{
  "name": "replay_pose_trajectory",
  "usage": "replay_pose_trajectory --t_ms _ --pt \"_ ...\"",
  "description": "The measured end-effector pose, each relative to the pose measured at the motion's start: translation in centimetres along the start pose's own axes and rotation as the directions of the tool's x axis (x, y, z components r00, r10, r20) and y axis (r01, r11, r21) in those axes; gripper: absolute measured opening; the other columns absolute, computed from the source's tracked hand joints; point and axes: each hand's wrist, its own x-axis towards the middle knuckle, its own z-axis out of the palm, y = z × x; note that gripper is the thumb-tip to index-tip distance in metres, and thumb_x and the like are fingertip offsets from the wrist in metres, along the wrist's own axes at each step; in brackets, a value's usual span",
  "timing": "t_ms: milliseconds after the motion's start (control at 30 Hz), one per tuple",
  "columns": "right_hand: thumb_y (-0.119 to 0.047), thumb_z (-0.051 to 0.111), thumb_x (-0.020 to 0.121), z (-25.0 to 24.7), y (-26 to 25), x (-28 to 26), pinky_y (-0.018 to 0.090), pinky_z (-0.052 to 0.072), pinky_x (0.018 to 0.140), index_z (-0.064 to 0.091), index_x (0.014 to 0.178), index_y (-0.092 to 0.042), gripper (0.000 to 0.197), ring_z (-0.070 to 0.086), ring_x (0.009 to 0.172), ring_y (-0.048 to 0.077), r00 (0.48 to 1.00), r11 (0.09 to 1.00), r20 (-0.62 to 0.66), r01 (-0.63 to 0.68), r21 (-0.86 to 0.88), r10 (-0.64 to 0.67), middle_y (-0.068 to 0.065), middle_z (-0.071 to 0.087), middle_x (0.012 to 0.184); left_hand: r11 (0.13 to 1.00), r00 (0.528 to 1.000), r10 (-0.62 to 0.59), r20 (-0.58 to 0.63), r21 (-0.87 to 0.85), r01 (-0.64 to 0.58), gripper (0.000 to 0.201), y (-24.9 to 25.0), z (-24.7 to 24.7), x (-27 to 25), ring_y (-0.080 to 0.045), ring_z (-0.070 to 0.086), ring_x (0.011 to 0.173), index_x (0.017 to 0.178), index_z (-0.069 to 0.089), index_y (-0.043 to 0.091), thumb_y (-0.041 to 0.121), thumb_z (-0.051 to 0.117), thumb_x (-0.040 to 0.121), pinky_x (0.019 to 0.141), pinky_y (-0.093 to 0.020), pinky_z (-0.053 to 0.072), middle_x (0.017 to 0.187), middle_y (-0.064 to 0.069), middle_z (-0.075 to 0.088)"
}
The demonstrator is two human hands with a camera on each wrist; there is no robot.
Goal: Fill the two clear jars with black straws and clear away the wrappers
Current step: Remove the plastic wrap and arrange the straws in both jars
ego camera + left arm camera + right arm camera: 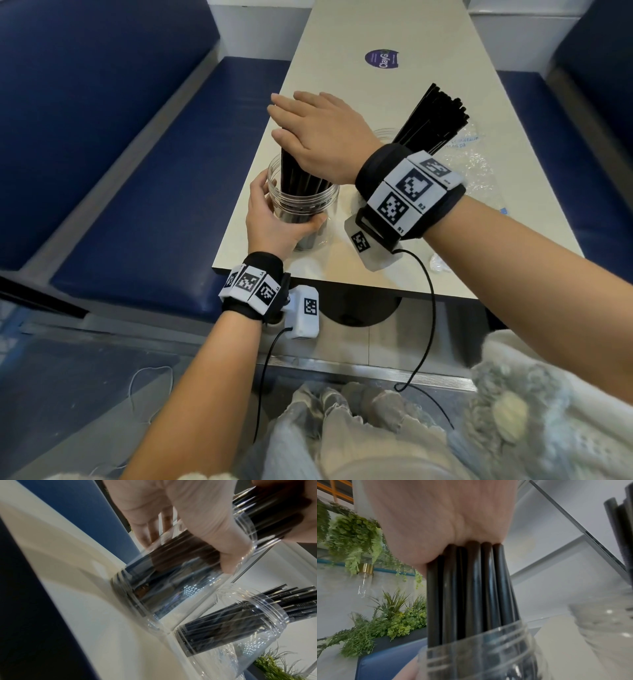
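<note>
Fingers of my left hand [274, 219] wrap the near clear plastic jar [303, 202] at the beige table's [370, 102] edge, steadying it; my right hand [318, 132], fingers straight and together, presses its black straws [298, 174] level. Second filled jar [240, 626] and crumpled clear wrappers [476, 164] wait behind.

Your way right is blocked by the second jar [385, 135] of straws [431, 118] and the wrapper [476, 164]; far table [387, 31] lies open.

Blue booth benches [164, 178] flank a cream table [383, 31] — greenery [353, 536] behind.
</note>
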Motion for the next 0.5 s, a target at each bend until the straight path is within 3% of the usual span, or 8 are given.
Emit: replay_pose_trajectory --t_ms 67,200,367,433,500 --pt "-0.034 0.021 0.100 0.3 -0.1 -0.2 0.036 0.017 0.112 0.032 0.140 -0.025 0.043 0.023 0.141 0.021 0.999 1.000 -0.042 -0.002 0.019 0.002 -0.007 0.026 0.153 1.000 1.000 -0.005 0.001 -0.003 0.005 0.096 0.1 0.0 0.0 -0.010 0.052 0.118 0.132 0.036 0.027 0.019 0.090 0.053 0.093 -0.017 0.046 0.133 0.002 0.052" --pt "-0.032 0.026 0.098 0.5 0.0 -0.6 0.033 0.020 0.109 0.047 0.130 -0.030 0.038 0.027 0.139 0.019 0.993 0.997 -0.118 0.008 0.074 0.000 -0.011 0.035 0.149 1.000 1.000 -0.006 0.012 0.014 0.006 0.094 0.2 0.0 0.1 -0.006 0.049 0.114 0.132 0.036 0.028 0.017 0.090 0.055 0.079 0.001 0.042 0.133 0.004 0.050" --pt "-0.038 0.021 0.099 -0.3 0.3 -0.8 0.037 0.012 0.114 0.034 0.139 -0.030 0.042 0.016 0.143 0.020 0.999 0.998 0.019 0.027 0.056 -0.028 -0.008 0.022 0.154 1.000 1.000 -0.007 0.007 0.023 0.007 0.095 0.3 0.0 -0.1 -0.006 0.049 0.114 0.133 0.036 0.026 0.018 0.090 0.055 0.081 0.000 0.040 0.133 0.004 0.050" --pt "-0.037 0.021 0.099 -0.2 0.5 -1.1 0.036 0.012 0.114 0.032 0.140 -0.030 0.043 0.017 0.143 0.021 0.999 0.999 0.008 0.030 0.040 -0.031 -0.008 0.022 0.154 1.000 1.000 -0.004 0.008 0.030 0.004 0.094 0.4 0.1 -0.1 -0.004 0.047 0.111 0.133 0.036 0.025 0.017 0.089 0.056 0.077 0.005 0.038 0.131 0.006 0.049" --pt "-0.035 0.020 0.100 0.2 0.6 -1.3 0.035 0.014 0.113 0.032 0.140 -0.029 0.042 0.019 0.142 0.021 0.999 1.000 -0.039 0.020 0.023 -0.020 -0.008 0.024 0.153 0.999 1.000 -0.002 0.008 0.039 0.002 0.095 0.5 0.3 -0.1 -0.004 0.046 0.112 0.134 0.036 0.024 0.016 0.089 0.056 0.079 0.002 0.039 0.133 0.004 0.048"
